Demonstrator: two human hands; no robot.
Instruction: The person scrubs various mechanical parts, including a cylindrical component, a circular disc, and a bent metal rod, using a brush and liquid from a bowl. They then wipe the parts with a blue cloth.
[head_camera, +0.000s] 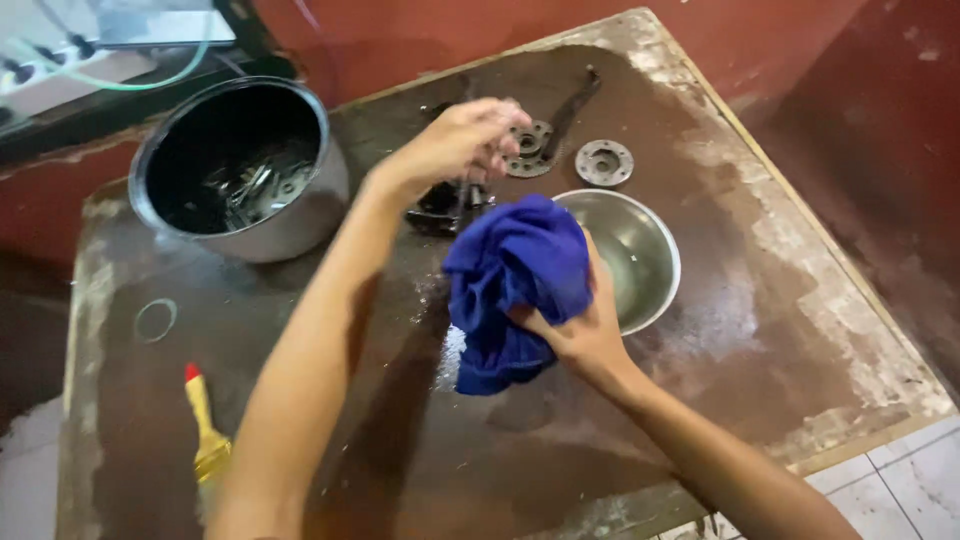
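My right hand (575, 330) grips a bunched blue cloth (515, 285) and holds it above the worn brown table (330, 420), next to a small shiny metal bowl (640, 250). My left hand (465, 140) reaches forward over a dark metal part (440, 205) and seems to touch it with curled fingers; whether it grips the part I cannot tell. Just beyond lie two round metal flanges (604, 162) and a dark flat bar (575, 100).
A large steel pot (290, 225) with metal parts inside stands at the back left. A yellow-handled brush (205, 425) lies near the front left, a thin ring (155, 320) beside it. The table's right edge drops to a tiled floor (900, 490).
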